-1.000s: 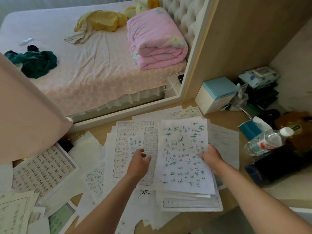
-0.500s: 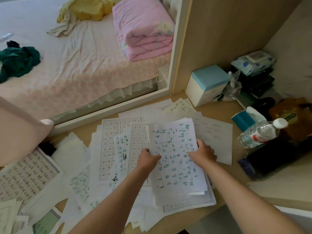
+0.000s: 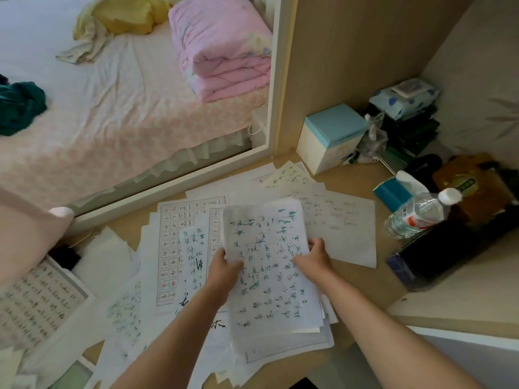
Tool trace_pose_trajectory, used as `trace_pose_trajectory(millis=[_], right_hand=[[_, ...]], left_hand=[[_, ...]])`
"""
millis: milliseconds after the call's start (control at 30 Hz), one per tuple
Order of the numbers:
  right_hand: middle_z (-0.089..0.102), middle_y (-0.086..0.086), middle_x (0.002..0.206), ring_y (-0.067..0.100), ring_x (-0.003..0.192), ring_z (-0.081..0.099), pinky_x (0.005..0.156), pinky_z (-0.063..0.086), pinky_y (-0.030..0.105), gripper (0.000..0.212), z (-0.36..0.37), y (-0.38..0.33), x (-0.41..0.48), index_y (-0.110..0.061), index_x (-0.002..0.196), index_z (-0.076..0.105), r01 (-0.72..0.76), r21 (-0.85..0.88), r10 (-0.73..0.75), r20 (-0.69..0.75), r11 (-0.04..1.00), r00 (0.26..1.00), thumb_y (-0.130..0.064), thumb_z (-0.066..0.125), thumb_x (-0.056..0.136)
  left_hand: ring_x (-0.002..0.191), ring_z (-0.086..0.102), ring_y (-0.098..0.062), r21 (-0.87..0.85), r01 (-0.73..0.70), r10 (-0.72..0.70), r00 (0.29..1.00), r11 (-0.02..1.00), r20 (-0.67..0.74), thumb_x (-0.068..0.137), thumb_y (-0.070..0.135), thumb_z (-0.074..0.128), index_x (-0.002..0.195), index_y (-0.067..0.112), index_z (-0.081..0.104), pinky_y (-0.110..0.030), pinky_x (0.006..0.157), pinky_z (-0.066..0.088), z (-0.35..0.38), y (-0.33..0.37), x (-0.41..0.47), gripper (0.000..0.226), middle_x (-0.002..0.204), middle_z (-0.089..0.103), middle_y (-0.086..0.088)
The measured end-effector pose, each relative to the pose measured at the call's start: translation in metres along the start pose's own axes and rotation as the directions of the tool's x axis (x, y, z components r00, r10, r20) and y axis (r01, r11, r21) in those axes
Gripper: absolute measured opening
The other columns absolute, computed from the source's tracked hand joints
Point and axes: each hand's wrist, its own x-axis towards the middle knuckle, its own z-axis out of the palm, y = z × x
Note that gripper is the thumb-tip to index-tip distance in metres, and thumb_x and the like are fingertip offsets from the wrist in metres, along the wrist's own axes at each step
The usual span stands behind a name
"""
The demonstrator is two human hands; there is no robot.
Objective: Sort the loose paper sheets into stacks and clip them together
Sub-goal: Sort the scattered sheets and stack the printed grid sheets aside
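Observation:
A stack of white sheets with green and black handwriting [image 3: 269, 282] is lifted a little above the wooden desk [image 3: 362, 279]. My left hand [image 3: 224, 265] grips its left edge and my right hand [image 3: 313, 256] grips its right edge. Under and around it lie loose sheets: a red-gridded practice sheet [image 3: 182, 248], a faintly written sheet [image 3: 345, 228] to the right, and more pages [image 3: 39, 301] at the far left. A black binder clip [image 3: 66, 255] lies at the left beside a pale chair back.
A blue-topped white box [image 3: 328, 138], a tissue pack [image 3: 393, 189], a water bottle [image 3: 418, 214] and dark items crowd the desk's right side. A wooden panel [image 3: 351, 60] rises behind. A bed [image 3: 112, 108] with a pink folded quilt lies to the left.
My left hand moved right and took the stack's left edge. Both hands have drawn the stack together and raised its top end off the desk.

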Motion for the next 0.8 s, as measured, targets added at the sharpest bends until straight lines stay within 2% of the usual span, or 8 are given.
trace_pose_trajectory(millis=[67,167,233,300,400,500,667,800], right_hand=[[0.059,0.001,0.115,0.015,0.090,0.063,0.063,0.050,0.023,0.050,0.005,-0.004,-0.008,-0.019,0.122,0.043,-0.041,0.167,0.028,0.079,0.985,0.996,-0.007,0.072,0.083],[0.069,0.004,0.111,0.016,0.089,0.066,0.080,0.057,0.032,0.033,0.013,-0.013,-0.021,-0.017,0.112,0.059,0.002,0.204,-0.032,0.145,0.979,0.989,-0.006,0.073,0.084],[0.066,0.002,0.111,0.019,0.095,0.066,0.086,0.057,0.039,0.039,0.022,-0.024,-0.035,-0.018,0.118,0.052,0.040,0.248,-0.075,0.134,0.968,0.988,-0.006,0.072,0.086],[0.063,0.000,0.111,0.019,0.097,0.065,0.080,0.056,0.033,0.048,0.031,-0.039,-0.052,-0.020,0.123,0.046,0.095,0.302,-0.124,0.078,0.949,0.989,-0.005,0.072,0.086],[0.070,-0.001,0.107,0.016,0.095,0.069,0.073,0.057,0.025,0.040,0.042,-0.066,-0.082,-0.020,0.118,0.057,0.242,0.345,-0.274,0.047,0.907,0.960,0.000,0.070,0.086],[0.073,-0.007,0.103,0.009,0.093,0.070,0.080,0.057,0.024,0.037,0.048,-0.095,-0.121,-0.029,0.104,0.064,0.446,0.360,-0.460,-0.050,0.819,0.886,0.004,0.065,0.088],[0.061,-0.021,0.103,-0.012,0.086,0.062,0.069,0.047,0.003,0.045,0.066,-0.119,-0.172,-0.034,0.105,0.050,0.626,0.332,-0.622,-0.135,0.705,0.772,0.008,0.057,0.092],[0.053,-0.019,0.114,-0.010,0.098,0.056,0.074,0.044,0.002,0.058,0.084,-0.114,-0.195,-0.032,0.128,0.034,0.636,0.290,-0.639,-0.097,0.715,0.763,0.000,0.064,0.091]], left_hand=[[0.095,0.069,-0.031,-0.074,-0.008,0.010,1.000,0.997,0.021,0.094,0.002,0.057,0.121,0.018,0.051,-0.049,0.075,0.060,-0.019,-0.002,-0.006,0.032,0.111,0.067,-0.008],[0.097,0.070,-0.034,-0.135,-0.032,0.036,0.999,0.990,0.031,0.093,-0.001,0.057,0.121,0.022,0.055,-0.058,0.083,0.057,-0.050,0.000,-0.018,0.036,0.112,0.069,-0.009],[0.097,0.070,-0.034,-0.180,-0.079,0.086,0.996,0.980,0.029,0.092,0.000,0.059,0.120,0.023,0.058,-0.057,0.082,0.058,-0.068,0.005,-0.030,0.036,0.112,0.071,-0.010],[0.092,0.072,-0.033,-0.221,-0.147,0.153,0.988,0.964,0.011,0.093,0.008,0.062,0.118,0.020,0.060,-0.051,0.074,0.061,-0.084,0.012,-0.048,0.028,0.108,0.072,-0.010],[0.087,0.073,-0.027,-0.237,-0.267,0.254,0.964,0.934,-0.084,0.093,0.014,0.065,0.114,0.016,0.061,-0.038,0.062,0.060,-0.112,0.021,-0.073,0.022,0.104,0.073,-0.008],[0.092,0.072,-0.027,-0.267,-0.390,0.358,0.920,0.881,-0.162,0.092,0.011,0.066,0.111,0.016,0.063,-0.039,0.069,0.060,-0.142,0.028,-0.100,0.020,0.104,0.073,-0.005],[0.091,0.072,-0.017,-0.323,-0.586,0.512,0.809,0.743,-0.288,0.085,0.007,0.074,0.102,0.026,0.065,-0.038,0.077,0.058,-0.174,0.024,-0.142,0.027,0.102,0.074,0.003],[0.096,0.069,-0.005,-0.276,-0.680,0.568,0.726,0.680,-0.387,0.080,0.015,0.081,0.109,0.038,0.059,-0.025,0.075,0.056,-0.184,0.007,-0.160,0.044,0.105,0.070,0.012]])
